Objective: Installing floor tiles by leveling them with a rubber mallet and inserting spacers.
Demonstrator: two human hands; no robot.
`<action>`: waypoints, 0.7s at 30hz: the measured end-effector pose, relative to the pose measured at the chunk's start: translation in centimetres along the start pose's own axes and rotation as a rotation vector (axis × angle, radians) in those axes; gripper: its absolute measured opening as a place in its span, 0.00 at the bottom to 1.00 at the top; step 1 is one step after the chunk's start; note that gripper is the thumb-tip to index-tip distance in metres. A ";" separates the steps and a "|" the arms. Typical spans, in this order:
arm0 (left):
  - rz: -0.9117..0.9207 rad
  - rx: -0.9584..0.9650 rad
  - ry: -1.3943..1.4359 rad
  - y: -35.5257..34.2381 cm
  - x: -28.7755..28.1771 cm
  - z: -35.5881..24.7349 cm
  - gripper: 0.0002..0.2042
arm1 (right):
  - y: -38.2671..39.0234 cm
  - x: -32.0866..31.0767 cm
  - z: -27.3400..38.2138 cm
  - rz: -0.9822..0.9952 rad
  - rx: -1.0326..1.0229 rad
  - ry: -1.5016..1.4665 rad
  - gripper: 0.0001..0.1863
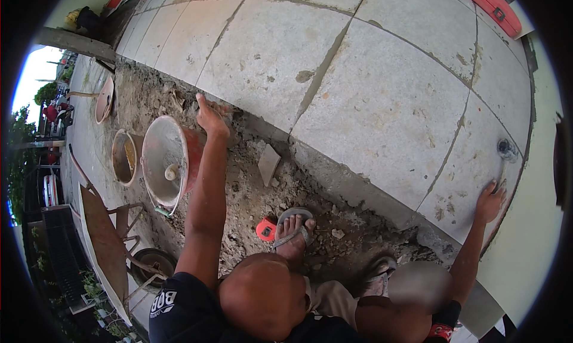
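My left hand reaches to the lower edge of the paved, pale square tiles, one finger stretched along it, the others partly shadowed. My right hand lies on the tiles at the right, fingers spread, beside the pale handle of a dark-headed mallet. Below the left hand stand a red bucket with grey residue and a smaller round container. A loose tile piece lies on the rubble. A red tape measure sits beside my sandalled foot.
A rusty wheelbarrow stands at the left, with a shovel farther up. Parked motorbikes are in the distance. A pale wall borders the tiles on the right, and a red object lies at the top right.
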State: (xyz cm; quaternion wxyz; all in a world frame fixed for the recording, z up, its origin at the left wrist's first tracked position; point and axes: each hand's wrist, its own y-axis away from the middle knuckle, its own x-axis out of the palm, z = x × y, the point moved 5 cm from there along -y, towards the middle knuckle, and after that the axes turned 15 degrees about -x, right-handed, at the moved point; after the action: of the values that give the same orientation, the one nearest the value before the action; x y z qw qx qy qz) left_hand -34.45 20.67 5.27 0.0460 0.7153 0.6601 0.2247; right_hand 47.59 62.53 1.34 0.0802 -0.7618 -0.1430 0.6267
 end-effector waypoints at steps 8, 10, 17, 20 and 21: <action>-0.208 0.031 -0.040 -1.9 2.0 1.4 0.24 | 0.1 -3.7 -0.2 -0.097 -0.041 -0.030 0.32; -0.196 0.134 -0.166 -3.3 -1.6 -1.6 0.25 | -0.3 -4.4 3.6 -0.114 -0.062 -0.140 0.29; -0.160 0.179 -0.052 6.6 -1.9 -8.6 0.28 | -0.7 -6.4 1.4 -0.052 0.018 -0.223 0.24; 0.061 0.155 0.000 11.3 -0.3 -12.9 0.25 | -0.7 -7.3 0.9 0.038 -0.003 -0.316 0.23; 0.261 0.125 -0.041 11.8 0.7 -13.5 0.24 | -0.6 -7.5 0.4 0.027 -0.032 -0.352 0.23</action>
State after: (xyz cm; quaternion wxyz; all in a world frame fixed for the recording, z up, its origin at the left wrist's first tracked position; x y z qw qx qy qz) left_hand -28.69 16.71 21.81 -0.0146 0.8009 0.5732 0.1727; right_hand 45.88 60.70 8.41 0.0335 -0.6435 -0.1544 0.7490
